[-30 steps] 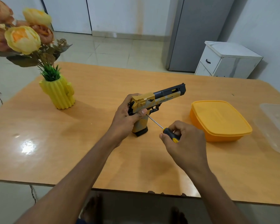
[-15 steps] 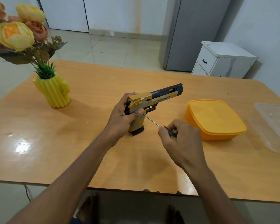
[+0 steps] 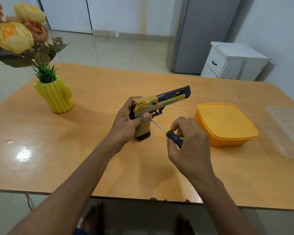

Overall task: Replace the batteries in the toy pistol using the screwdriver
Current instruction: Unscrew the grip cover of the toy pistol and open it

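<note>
Now | left hand (image 3: pixel 126 122) grips toy pistol (image 3: pixel 159 102) upright | right hand (image 3: pixel 188 141) pinches screwdriver (image 3: pixel 170 133), tip at pistol's handle.

Single head view, looking forward-down over table (image 3: pixel 75 167); hands close, room behind, edges probably distorted.

Pale tiled floor (image 3: pixel 109 50), grey fridge (image 3: pixel 202 34) and white drawer cabinet (image 3: pixel 231 63) behind wooden table (image 3: pixel 58 150).

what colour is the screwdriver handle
Black with a yellow band, on the screwdriver, seen in the head view.
</note>
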